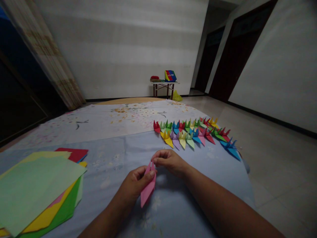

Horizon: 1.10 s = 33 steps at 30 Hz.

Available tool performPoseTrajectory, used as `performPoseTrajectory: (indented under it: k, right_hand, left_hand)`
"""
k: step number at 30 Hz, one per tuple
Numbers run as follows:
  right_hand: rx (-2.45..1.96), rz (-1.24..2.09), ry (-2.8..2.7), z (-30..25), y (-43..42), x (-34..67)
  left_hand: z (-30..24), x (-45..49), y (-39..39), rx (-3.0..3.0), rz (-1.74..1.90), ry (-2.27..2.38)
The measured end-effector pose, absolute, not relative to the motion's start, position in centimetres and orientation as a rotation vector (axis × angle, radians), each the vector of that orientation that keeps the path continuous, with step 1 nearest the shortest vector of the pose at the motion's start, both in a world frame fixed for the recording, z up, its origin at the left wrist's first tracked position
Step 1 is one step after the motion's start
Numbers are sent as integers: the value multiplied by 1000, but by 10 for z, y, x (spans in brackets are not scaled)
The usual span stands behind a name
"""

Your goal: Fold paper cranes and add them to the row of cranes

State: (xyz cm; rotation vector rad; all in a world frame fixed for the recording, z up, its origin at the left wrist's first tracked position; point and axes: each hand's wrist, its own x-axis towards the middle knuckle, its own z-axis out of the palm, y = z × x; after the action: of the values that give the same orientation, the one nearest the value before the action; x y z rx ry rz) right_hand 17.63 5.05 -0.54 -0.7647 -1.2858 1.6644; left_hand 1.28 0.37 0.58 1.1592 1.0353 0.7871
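A folded pink origami paper [148,190], long and narrow with two thin points at its upper end, is held above the table. My left hand [139,180] is closed on its middle, the thumb lying flat across the front. At the upper end, my right hand [169,162] pinches the tip of one thin point between thumb and fingers. Beyond my hands, finished paper cranes [182,138] in many colours stand in rows on the right side of the table.
A pile of coloured paper sheets [39,185] lies at the left, pale green on top. Blue and white floral cloths [106,165] cover the table. Against the far wall, a small table [164,83] carries a colourful box [170,76]; a yellow bag [176,96] sits beside it.
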Motion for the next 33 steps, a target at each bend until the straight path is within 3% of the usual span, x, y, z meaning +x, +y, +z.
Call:
performPoseTrajectory:
  k: [19, 33]
  right_hand:
    - [-822, 1453, -1473, -2, 46, 175]
    - [-751, 1691, -1387, 1, 45, 181]
  left_hand:
    - [17, 14, 4, 1150, 905, 1166]
    - [20, 14, 2, 1159, 858, 1139]
